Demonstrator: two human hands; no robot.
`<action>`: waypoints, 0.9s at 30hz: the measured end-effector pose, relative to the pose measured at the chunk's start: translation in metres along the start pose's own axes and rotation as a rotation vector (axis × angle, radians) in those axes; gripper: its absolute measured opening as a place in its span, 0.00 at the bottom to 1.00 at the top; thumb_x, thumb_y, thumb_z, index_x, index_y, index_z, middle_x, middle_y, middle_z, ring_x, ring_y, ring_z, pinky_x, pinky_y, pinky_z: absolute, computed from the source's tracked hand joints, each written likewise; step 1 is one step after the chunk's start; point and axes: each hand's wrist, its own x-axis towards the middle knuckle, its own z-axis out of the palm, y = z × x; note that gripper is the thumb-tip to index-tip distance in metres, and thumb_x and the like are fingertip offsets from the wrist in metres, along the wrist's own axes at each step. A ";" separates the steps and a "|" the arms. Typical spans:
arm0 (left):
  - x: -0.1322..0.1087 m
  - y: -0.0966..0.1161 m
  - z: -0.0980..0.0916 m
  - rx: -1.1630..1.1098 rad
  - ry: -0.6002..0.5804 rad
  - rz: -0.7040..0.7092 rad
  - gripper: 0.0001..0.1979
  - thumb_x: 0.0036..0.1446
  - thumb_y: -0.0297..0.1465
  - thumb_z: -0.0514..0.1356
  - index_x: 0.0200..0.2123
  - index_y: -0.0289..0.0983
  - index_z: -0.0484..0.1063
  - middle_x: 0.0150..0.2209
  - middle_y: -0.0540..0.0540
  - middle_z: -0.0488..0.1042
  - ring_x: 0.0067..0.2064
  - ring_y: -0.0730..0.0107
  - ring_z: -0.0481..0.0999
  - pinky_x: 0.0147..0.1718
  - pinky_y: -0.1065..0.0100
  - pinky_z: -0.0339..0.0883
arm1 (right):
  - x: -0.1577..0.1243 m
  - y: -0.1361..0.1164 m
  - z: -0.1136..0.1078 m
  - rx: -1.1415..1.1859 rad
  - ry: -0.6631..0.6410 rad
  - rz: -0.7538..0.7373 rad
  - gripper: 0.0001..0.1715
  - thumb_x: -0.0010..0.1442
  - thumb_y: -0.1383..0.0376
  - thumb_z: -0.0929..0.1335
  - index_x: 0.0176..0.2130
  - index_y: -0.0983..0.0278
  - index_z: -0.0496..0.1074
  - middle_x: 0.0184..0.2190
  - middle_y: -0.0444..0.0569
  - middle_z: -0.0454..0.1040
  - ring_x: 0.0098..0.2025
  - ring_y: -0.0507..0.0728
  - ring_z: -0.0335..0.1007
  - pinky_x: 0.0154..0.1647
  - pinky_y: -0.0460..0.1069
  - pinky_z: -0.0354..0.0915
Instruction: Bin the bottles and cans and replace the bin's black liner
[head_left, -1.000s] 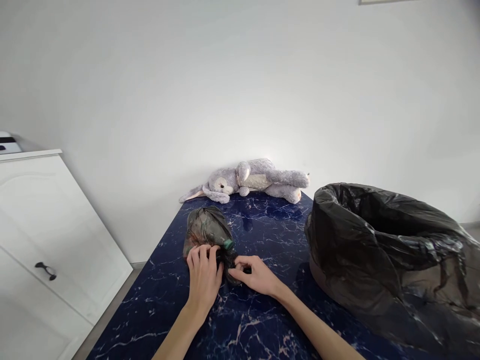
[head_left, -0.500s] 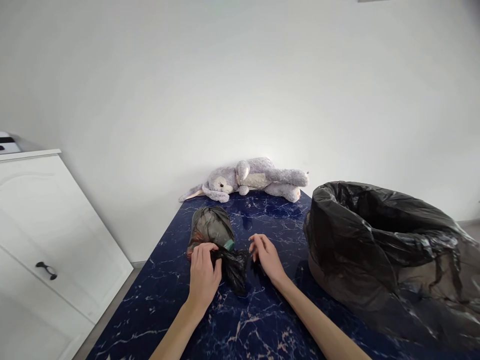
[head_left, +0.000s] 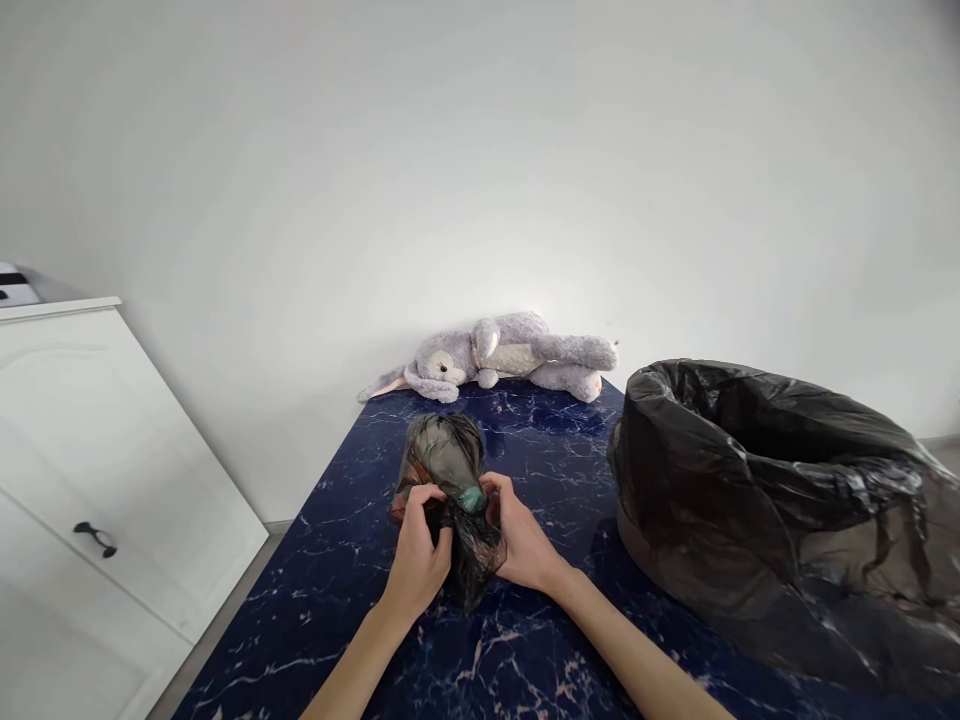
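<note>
A small black see-through plastic bag [head_left: 444, 448] lies on the blue marbled table [head_left: 345, 520], with reddish and green things showing through it. My left hand [head_left: 420, 550] pinches the gathered neck of the bag from the left. On the right side, my right hand [head_left: 523, 540] has its fingers curled round the bag's loose end, just beside the green item. Part of the fingertips of both hands is hidden in the folds of plastic.
A large container lined with a black bag [head_left: 697, 520] stands at the right of the table. A grey plush rabbit [head_left: 510, 355] lies on its side along the back edge by the wall. To the left is a white cabinet [head_left: 97, 450].
My right hand has moved left from beside the bag and taken hold of its loose end. The small bag has shifted slightly to the right.
</note>
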 end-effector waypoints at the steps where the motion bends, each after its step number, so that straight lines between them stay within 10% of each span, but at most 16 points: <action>1: 0.000 0.000 0.000 -0.014 -0.008 0.001 0.12 0.69 0.27 0.49 0.54 0.41 0.61 0.49 0.38 0.70 0.50 0.57 0.76 0.48 0.57 0.74 | 0.000 0.000 0.000 -0.013 0.003 0.001 0.34 0.60 0.59 0.70 0.60 0.59 0.55 0.43 0.47 0.69 0.34 0.56 0.68 0.35 0.49 0.64; 27: 0.006 0.008 -0.005 -0.351 0.252 -0.530 0.21 0.74 0.45 0.48 0.58 0.40 0.66 0.51 0.37 0.73 0.55 0.51 0.75 0.49 0.57 0.73 | 0.008 0.021 0.009 0.152 0.409 0.521 0.13 0.72 0.59 0.59 0.50 0.62 0.68 0.24 0.39 0.71 0.24 0.56 0.69 0.27 0.49 0.63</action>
